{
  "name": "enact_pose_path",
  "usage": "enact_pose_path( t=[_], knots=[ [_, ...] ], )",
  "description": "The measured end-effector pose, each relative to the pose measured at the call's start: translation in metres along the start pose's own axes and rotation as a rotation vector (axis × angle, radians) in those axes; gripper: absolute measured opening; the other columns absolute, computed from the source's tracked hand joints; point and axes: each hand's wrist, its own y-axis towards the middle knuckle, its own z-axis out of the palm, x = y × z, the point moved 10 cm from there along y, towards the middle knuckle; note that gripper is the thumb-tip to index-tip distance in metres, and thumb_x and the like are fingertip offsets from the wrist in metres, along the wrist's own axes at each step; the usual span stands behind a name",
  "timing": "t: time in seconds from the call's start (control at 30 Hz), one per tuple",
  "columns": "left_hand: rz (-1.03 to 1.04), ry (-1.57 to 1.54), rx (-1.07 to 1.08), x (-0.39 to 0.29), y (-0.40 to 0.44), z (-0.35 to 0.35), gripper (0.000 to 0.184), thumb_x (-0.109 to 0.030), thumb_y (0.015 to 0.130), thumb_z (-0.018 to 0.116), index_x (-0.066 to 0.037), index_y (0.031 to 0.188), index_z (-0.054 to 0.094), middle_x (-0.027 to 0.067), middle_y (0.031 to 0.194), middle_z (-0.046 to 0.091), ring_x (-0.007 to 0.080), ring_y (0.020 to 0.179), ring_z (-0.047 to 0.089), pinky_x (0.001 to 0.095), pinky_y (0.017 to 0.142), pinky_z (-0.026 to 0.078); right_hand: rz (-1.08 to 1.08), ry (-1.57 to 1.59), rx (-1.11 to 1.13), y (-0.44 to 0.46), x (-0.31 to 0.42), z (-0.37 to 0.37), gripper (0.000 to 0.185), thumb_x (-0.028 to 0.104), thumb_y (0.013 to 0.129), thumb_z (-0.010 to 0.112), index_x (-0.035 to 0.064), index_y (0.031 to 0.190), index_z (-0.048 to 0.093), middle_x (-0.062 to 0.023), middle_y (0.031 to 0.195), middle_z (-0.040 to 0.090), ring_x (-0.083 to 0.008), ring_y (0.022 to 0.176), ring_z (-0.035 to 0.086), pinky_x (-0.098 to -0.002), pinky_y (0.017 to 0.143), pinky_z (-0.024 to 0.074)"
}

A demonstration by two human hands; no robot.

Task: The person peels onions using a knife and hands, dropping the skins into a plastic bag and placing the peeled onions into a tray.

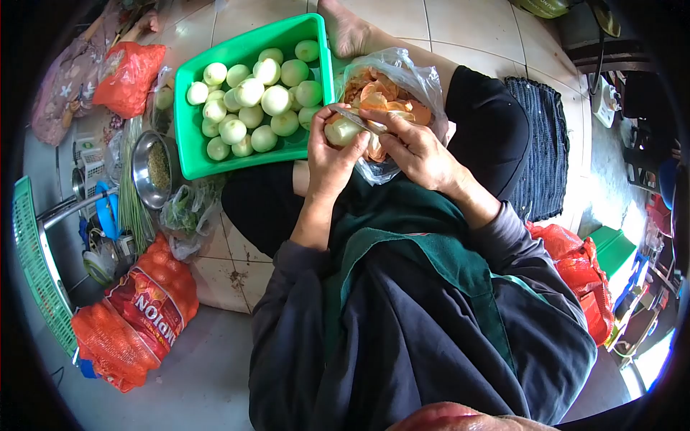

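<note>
Between my two hands is a partly peeled onion [343, 131], pale on its upper side. My left hand [331, 154] wraps round it with fingers closed. A small knife [357, 121] lies across the onion, its blade pointing left; my right hand [417, 149] is closed on it, and the handle is hidden by the fingers. Under both hands, a clear plastic bag [424, 74] holds brown onion skins [382, 91]. Just left of my hands stands a green tub [184, 118] with several peeled onions [249, 92].
A metal bowl [147, 197] of small seeds or grains stands left, beside long green stems [131, 179]. A red mesh sack [138, 314] lies lower left. Another person's hand [147, 21] shows at upper left. A dark woven mat [540, 144] lies right of my knee.
</note>
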Motion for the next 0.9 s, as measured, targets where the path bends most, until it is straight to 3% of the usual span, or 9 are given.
enact_pose_path(
  t=[0.13,0.23,0.27,0.37,0.5,0.53,0.63,0.77,0.9],
  knots=[
    [-0.054,-0.008,-0.042,0.007,-0.002,-0.004,0.052,-0.005,0.078,0.073,-0.004,0.12,0.042,0.0075,0.116,0.05,0.0138,0.107,0.05,0.0279,0.089,0.048,0.031,0.012,-0.106,-0.002,-0.016,-0.002,0.036,0.009,0.093,0.048,0.0043,0.129,0.049,-0.0156,0.083,0.062,-0.0216,0.075,0.064,-0.0319,0.072,0.0493],
    [-0.01,-0.02,-0.059,0.004,0.001,-0.009,0.054,-0.007,0.077,0.074,-0.004,0.12,0.042,0.0082,0.116,0.051,0.0145,0.107,0.051,0.029,0.091,0.047,0.406,0.241,-0.045,-0.011,-0.048,-0.003,0.035,0.011,0.094,0.047,0.0044,0.129,0.05,-0.0103,0.085,0.062,-0.0154,0.075,0.059,-0.0285,0.073,0.0479],
    [0.008,-0.053,-0.067,0.002,0.003,-0.01,0.054,-0.007,0.077,0.074,-0.004,0.121,0.042,0.0085,0.117,0.051,0.0148,0.107,0.051,0.0295,0.092,0.046,0.349,0.256,-0.046,-0.009,-0.041,-0.007,0.037,0.014,0.095,0.047,0.0046,0.131,0.048,-0.0051,0.084,0.059,-0.0111,0.075,0.054,-0.0266,0.072,0.0463],
    [0.024,-0.086,-0.073,-0.001,0.004,-0.01,0.056,-0.005,0.078,0.072,-0.003,0.124,0.04,0.0094,0.119,0.051,0.016,0.108,0.051,0.031,0.096,0.044,0.468,0.397,0.069,-0.016,-0.042,0.0,0.041,0.015,0.095,0.048,0.0035,0.134,0.043,-0.0036,0.081,0.058,-0.0127,0.075,0.054,-0.0271,0.072,0.046],
    [0.014,-0.088,-0.042,-0.001,0.0,-0.005,0.055,-0.003,0.078,0.072,-0.004,0.123,0.041,0.0082,0.117,0.05,0.0151,0.107,0.051,0.0298,0.093,0.046,0.274,0.109,0.111,-0.011,-0.028,0.003,0.046,0.012,0.093,0.048,0.0005,0.136,0.037,-0.0077,0.08,0.06,-0.0175,0.077,0.06,-0.0302,0.073,0.0471],
    [0.0,-0.107,-0.026,-0.002,-0.001,-0.002,0.054,-0.003,0.078,0.072,-0.004,0.122,0.041,0.0078,0.117,0.05,0.0149,0.106,0.051,0.0295,0.092,0.046,0.307,0.161,0.056,-0.012,-0.032,0.005,0.045,0.012,0.093,0.048,0.0028,0.136,0.039,-0.0103,0.08,0.061,-0.019,0.08,0.062,-0.0314,0.074,0.0476],
    [0.025,-0.089,-0.049,-0.003,0.0,-0.004,0.052,-0.002,0.077,0.072,-0.004,0.12,0.042,0.0072,0.114,0.05,0.0142,0.103,0.052,0.0285,0.09,0.048,0.279,0.204,0.073,-0.01,-0.018,0.005,0.043,0.012,0.094,0.046,0.0057,0.136,0.04,-0.0075,0.075,0.058,-0.0154,0.076,0.059,-0.03,0.072,0.0473],
    [0.073,0.088,-0.064,-0.006,-0.001,-0.002,0.055,-0.004,0.075,0.074,-0.004,0.12,0.042,0.0077,0.113,0.05,0.0144,0.102,0.052,0.0286,0.089,0.048,0.4,0.333,-0.008,-0.013,-0.05,0.013,0.039,0.013,0.096,0.044,0.0092,0.135,0.042,0.0,0.07,0.05,-0.0068,0.062,0.048,-0.0232,0.058,0.0421],
    [0.029,-0.018,-0.079,-0.003,-0.003,-0.001,0.053,-0.007,0.077,0.071,-0.003,0.121,0.042,0.0091,0.114,0.051,0.016,0.103,0.053,0.0297,0.089,0.048,0.553,0.627,-0.141,-0.018,-0.075,0.007,0.038,0.016,0.098,0.044,0.0093,0.135,0.042,0.0036,0.069,0.047,-0.0031,0.051,0.039,-0.0185,0.045,0.0335]
  ],
)
